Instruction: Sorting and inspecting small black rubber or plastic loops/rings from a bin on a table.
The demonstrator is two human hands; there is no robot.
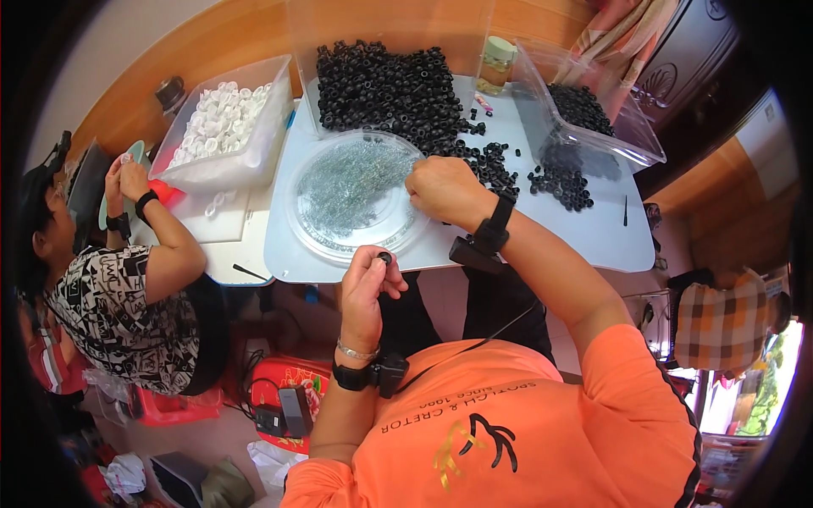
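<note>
Just off the table's near edge, my left hand point(368, 284) is closed, with a small black ring-shaped part point(385, 257) pinched at its fingertips. My right hand point(447, 193) is held at the right rim of a round clear tray point(306, 239), its fingers bent together. Whatever they may grip there is hidden. Inside the tray lies a loose heap of tiny clear bluish pieces point(351, 186), too small to tell their kind. Beyond the tray spreads a large pile of black ring-shaped parts point(385, 89), some scattered behind my right hand.
A clear bin point(631, 140) with more black parts lies tipped at the table's right, by a jar point(497, 63) and a thin black tool point(626, 210). To the left stands a bin point(233, 169) of white parts. A co-worker point(127, 271) sits there, hands raised.
</note>
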